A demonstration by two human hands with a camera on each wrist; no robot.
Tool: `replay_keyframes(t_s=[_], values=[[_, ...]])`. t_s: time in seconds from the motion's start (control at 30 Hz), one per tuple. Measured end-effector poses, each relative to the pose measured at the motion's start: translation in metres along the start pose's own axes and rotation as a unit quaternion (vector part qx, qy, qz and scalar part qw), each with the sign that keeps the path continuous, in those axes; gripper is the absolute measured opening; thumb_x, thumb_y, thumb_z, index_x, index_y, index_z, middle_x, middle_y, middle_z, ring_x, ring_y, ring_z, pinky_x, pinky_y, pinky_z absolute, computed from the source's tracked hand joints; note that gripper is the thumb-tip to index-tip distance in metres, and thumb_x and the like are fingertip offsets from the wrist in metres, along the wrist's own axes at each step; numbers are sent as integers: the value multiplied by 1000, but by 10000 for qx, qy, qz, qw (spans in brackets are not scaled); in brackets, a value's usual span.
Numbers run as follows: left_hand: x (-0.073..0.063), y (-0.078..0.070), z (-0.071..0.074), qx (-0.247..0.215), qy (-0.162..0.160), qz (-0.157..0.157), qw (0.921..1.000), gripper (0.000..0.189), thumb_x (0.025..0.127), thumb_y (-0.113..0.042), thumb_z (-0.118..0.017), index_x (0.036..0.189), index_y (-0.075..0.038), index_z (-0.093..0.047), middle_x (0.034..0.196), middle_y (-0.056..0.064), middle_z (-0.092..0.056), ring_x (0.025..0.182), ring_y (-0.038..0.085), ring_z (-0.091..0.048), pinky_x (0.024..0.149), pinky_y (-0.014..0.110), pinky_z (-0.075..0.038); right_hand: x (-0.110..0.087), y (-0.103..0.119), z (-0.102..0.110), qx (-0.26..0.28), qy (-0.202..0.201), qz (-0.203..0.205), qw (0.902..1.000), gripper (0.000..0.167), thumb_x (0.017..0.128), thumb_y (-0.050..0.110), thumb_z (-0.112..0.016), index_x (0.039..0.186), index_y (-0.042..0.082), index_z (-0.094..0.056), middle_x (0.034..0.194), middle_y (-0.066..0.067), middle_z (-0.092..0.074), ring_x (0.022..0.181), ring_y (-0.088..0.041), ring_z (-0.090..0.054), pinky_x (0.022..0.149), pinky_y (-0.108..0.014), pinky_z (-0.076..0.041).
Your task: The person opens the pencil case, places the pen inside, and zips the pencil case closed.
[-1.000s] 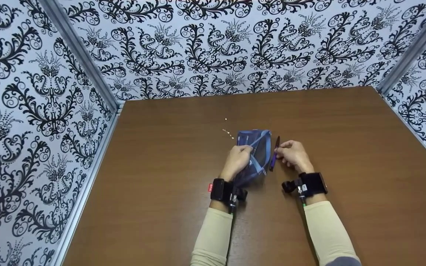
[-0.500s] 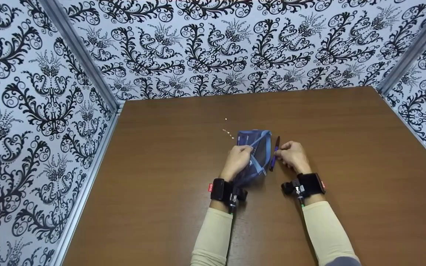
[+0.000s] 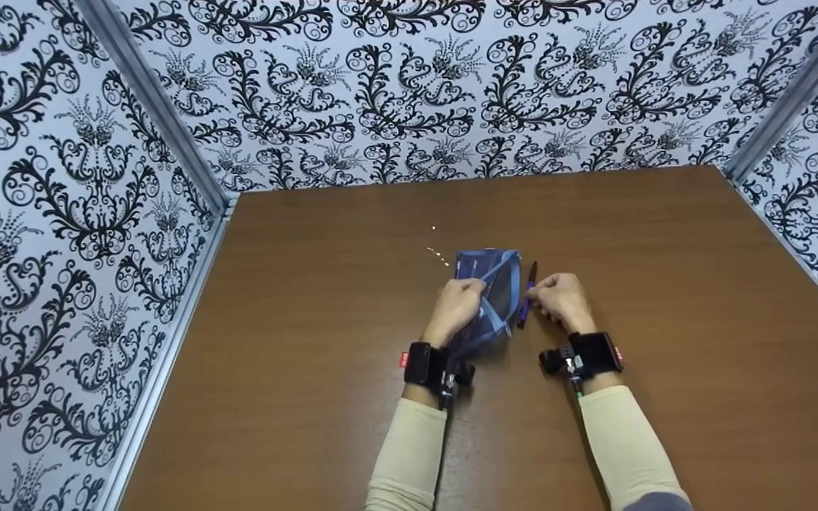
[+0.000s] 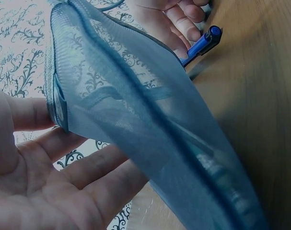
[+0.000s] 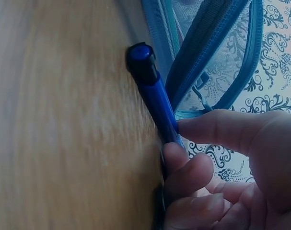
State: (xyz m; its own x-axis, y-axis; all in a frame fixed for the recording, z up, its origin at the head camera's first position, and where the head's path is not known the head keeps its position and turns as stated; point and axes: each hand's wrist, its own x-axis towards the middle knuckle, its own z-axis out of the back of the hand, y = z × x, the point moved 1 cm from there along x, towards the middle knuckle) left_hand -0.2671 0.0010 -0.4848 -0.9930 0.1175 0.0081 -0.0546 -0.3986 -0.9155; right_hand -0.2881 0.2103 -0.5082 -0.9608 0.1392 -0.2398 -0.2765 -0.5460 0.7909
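Observation:
A blue mesh zip pouch [image 3: 473, 265] stands on the table, and my left hand [image 3: 456, 306] pinches its edge between thumb and fingers. See-through mesh fills much of the left wrist view, where a zip runs along the pouch [image 4: 131, 100]; something faint shows inside it, too blurred to name. Just right of the pouch is a blue pen [image 3: 525, 312] with a black end, lying along the tabletop. The thumb and fingertips of my right hand [image 3: 565, 299] pinch the pen [image 5: 155, 98] around its middle, close beside the pouch's open-looking zipped side.
The brown wooden table [image 3: 324, 312] spreads out on all sides of the hands. Small bright flecks [image 3: 439, 255] show on it left of the pouch. Patterned walls [image 3: 409, 92] enclose the back and sides. Each wrist wears a black strap with a camera.
My right hand and wrist have shifted very slightly left and turned a little, with the fingers still at the pen. The left hand and the pouch look the same.

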Motion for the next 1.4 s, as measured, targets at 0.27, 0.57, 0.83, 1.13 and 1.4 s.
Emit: replay_keyframes(t_s=[0.27,0.57,0.83,1.13,1.4], values=[[0,1,0,-31,57,61,10000,30,96,-20,-51,80,-2,-68,63,-5,-45,63,10,-45,62,23,-36,0,1,-1,-41,-53,-23,10000,15,88,16,-66,90,1,-67,61,0,-61,45,-8,-48,42,-25,-40],[1,1,-1,-80,37,-30,10000,33,95,-19,-52,63,-13,-51,60,-6,-39,61,11,-41,60,24,-32,2,2,-2,-302,-198,-72,9993,17,88,20,-68,87,4,-65,57,4,-57,46,-7,-49,44,-24,-42],[0,1,-1,-179,16,32,9998,31,95,-20,-52,65,-14,-56,60,-7,-42,59,9,-43,59,23,-35,2,1,-2,-327,-188,-154,9992,17,88,21,-69,84,5,-65,57,3,-58,45,-7,-49,43,-24,-42],[0,0,-1,-174,48,80,9998,33,96,-20,-52,64,-16,-54,59,-7,-43,57,8,-43,59,23,-35,2,3,-3,-330,-202,-157,9991,18,88,20,-69,82,5,-64,57,2,-59,45,-8,-52,44,-24,-45],[0,0,-1,-169,43,94,9998,31,96,-20,-52,66,-12,-58,60,-7,-43,59,8,-44,60,23,-35,1,2,-4,-179,-167,-152,9996,17,88,18,-68,84,2,-65,59,1,-60,48,-9,-55,46,-25,-48]])
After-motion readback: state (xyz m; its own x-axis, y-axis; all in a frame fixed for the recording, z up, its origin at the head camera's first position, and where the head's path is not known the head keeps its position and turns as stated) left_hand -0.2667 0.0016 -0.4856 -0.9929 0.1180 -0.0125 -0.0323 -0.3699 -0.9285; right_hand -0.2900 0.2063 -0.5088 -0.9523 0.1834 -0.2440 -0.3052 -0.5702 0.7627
